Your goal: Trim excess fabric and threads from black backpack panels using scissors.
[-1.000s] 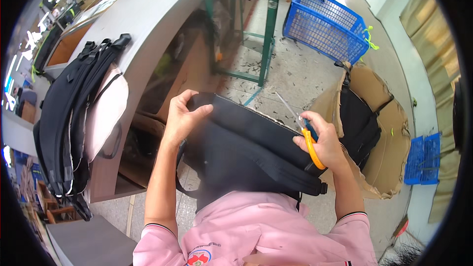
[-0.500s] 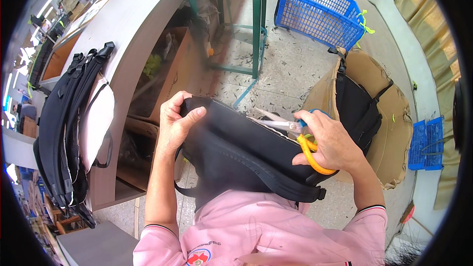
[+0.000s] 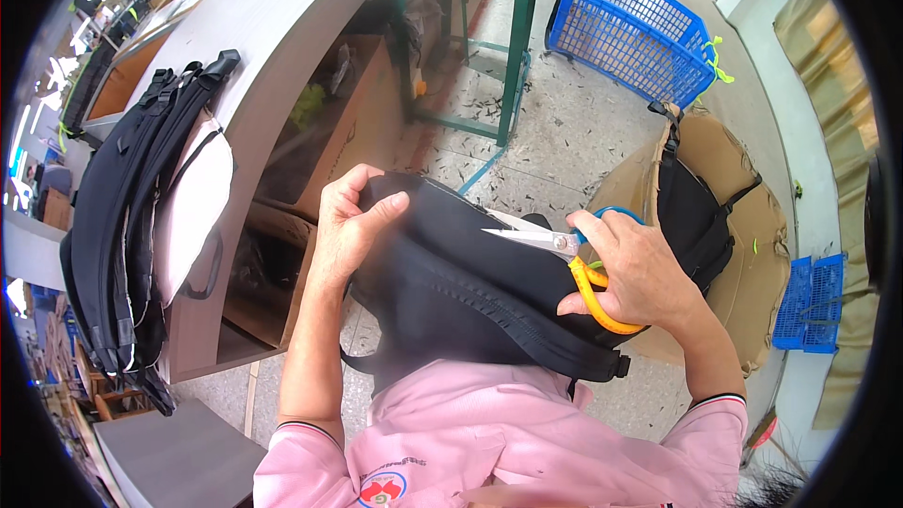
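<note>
A black backpack point(image 3: 461, 301) rests on my lap against my pink shirt, its zipper running across the near side. My left hand point(image 3: 350, 226) grips the bag's upper left edge, thumb lying on top of the fabric. My right hand point(image 3: 640, 273) holds scissors point(image 3: 555, 249) with one orange and one blue handle. Their blades lie flat on the top of the bag, pointing left.
A pile of black bags point(image 3: 132, 216) hangs over the edge of a grey table point(image 3: 254, 47) at left. A cardboard box point(image 3: 743, 226) at right holds another black bag point(image 3: 691, 216). A blue plastic crate point(image 3: 630, 23) and a green metal frame point(image 3: 489, 47) stand beyond.
My right hand has swung the scissors from pointing up and away to lying across the bag's top. My left hand has stayed on the bag's edge.
</note>
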### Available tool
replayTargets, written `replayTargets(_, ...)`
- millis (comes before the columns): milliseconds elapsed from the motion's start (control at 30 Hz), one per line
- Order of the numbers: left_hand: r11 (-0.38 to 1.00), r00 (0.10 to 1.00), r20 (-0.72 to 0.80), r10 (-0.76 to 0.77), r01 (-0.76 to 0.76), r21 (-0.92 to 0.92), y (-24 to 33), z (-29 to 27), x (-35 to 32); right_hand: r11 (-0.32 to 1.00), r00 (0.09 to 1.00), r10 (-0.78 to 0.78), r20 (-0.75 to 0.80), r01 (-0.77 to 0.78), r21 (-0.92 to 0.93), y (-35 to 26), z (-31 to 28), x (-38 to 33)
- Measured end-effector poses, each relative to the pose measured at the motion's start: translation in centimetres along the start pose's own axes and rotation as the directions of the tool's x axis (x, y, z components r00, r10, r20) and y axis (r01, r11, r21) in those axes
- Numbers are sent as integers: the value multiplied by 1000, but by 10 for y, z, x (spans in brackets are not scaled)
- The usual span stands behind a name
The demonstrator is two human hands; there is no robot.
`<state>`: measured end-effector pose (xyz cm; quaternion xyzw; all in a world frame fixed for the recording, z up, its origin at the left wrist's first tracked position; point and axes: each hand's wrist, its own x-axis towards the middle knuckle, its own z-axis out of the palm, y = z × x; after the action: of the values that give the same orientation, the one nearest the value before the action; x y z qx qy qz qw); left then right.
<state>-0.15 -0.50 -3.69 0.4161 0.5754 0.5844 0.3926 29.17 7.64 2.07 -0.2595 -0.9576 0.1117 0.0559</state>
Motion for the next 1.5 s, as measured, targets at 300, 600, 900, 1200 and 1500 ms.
replayTargets(300,1000,1000,10,19,-19,-1,0,-1,-5,997,999,-42,-35,39,-67,12,20,1)
replayTargets(600,997,996,61,63,-59,-57,1,-1,-11,997,995,-54,-86,48,-65,-2,5,12)
replayTargets(900,996,995,60,85,-82,-45,1,0,-15,994,992,-102,-76,104,17,1,11,17)
replayTargets(1200,998,999,47,25,-28,62,8,3,-15,925,995,45,-84,-10,380,11,19,7)
replayTargets(1500,999,998,-55,28,-30,-34,-5,-11,-12,842,945,323,-45,-266,469,53,9,-41)
